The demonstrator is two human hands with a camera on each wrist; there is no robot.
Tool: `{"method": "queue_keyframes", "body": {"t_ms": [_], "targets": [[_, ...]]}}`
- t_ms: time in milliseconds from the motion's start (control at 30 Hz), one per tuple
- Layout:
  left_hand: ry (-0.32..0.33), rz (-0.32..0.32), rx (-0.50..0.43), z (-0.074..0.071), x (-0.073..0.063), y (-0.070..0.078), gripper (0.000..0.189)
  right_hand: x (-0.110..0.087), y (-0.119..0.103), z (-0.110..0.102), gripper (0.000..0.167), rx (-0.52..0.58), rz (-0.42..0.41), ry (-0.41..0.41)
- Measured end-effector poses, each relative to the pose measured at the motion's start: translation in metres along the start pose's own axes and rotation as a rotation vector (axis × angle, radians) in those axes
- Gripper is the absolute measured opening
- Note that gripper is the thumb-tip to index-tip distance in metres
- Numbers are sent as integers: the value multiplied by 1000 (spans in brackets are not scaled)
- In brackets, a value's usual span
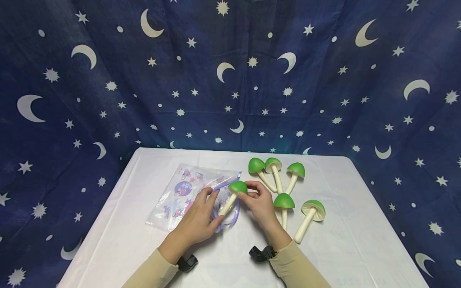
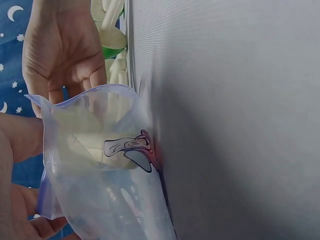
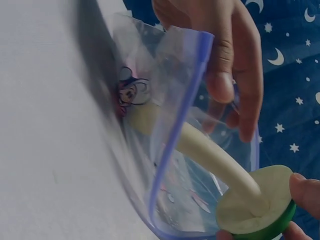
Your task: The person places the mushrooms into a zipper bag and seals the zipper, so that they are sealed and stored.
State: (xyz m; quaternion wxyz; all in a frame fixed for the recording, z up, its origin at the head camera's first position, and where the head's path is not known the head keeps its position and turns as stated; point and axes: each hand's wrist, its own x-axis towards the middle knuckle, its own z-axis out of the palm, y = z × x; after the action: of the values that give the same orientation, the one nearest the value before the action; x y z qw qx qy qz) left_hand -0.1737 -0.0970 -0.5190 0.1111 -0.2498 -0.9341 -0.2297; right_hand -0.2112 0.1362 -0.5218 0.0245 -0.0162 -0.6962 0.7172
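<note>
My right hand (image 1: 260,200) grips a toy mushroom by its green cap (image 1: 237,187), thumb and fingertips at the cap's edge. Its pale stem (image 3: 215,155) slants down through the mouth of a clear zip bag (image 1: 183,192), with the stem's end inside the plastic. The bag lies on the table, printed with pink and purple cartoon figures, its purple-edged mouth spread towards the right. At that mouth my left hand (image 1: 198,220) holds the rim, thumb apart from the fingers. Through the plastic in the left wrist view, the mushroom (image 2: 80,140) shows pale and blurred.
Several more green-capped mushrooms lie right of my right hand: three near the back, one mushroom (image 1: 284,202) in front of them, another (image 1: 313,212) farther right. A white cloth covers the table (image 1: 360,240). Behind it hangs a blue curtain (image 1: 201,72) with moons and stars.
</note>
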Motion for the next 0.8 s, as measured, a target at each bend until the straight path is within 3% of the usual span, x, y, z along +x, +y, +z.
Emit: {"method": "queue_keyframes", "body": {"t_ms": [467,800], "targets": [[23,-2,10,1,0,1,80,-7,0,9,45,-143,-79,13],[11,9,8,0,1,2,79,-3,6,13,44,-120,-32,-17]]}}
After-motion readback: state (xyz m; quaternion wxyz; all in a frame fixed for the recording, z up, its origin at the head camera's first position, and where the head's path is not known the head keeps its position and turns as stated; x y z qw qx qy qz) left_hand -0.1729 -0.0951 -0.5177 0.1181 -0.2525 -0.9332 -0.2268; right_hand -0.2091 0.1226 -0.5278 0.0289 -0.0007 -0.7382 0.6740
